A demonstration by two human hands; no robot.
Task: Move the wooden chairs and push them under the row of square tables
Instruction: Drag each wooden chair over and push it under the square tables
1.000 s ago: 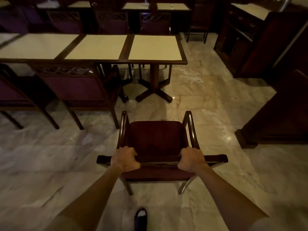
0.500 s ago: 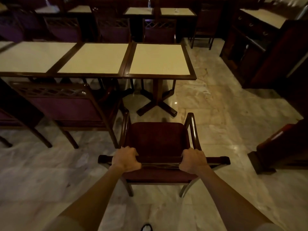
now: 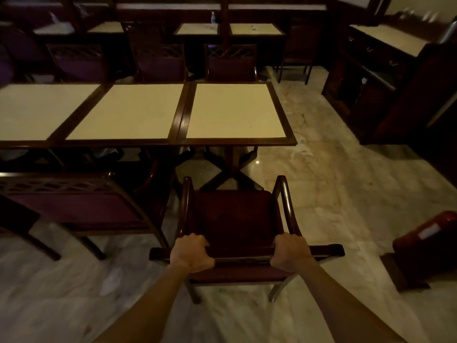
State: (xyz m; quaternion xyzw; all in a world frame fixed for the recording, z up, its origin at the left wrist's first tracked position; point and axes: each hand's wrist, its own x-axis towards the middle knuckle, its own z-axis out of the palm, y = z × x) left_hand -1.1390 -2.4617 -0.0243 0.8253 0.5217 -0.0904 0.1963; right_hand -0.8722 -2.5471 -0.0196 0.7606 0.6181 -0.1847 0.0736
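Head view: left hand and right hand each clenched around the top rail of a wooden chair, standing on the floor just near of the rightmost square surface.

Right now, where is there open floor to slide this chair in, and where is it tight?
Open floor lies ahead of the chair, under the rightmost table, though its cross base sits there. More bare floor runs right toward the sideboard. Left is tight: the neighbouring chair stands close.
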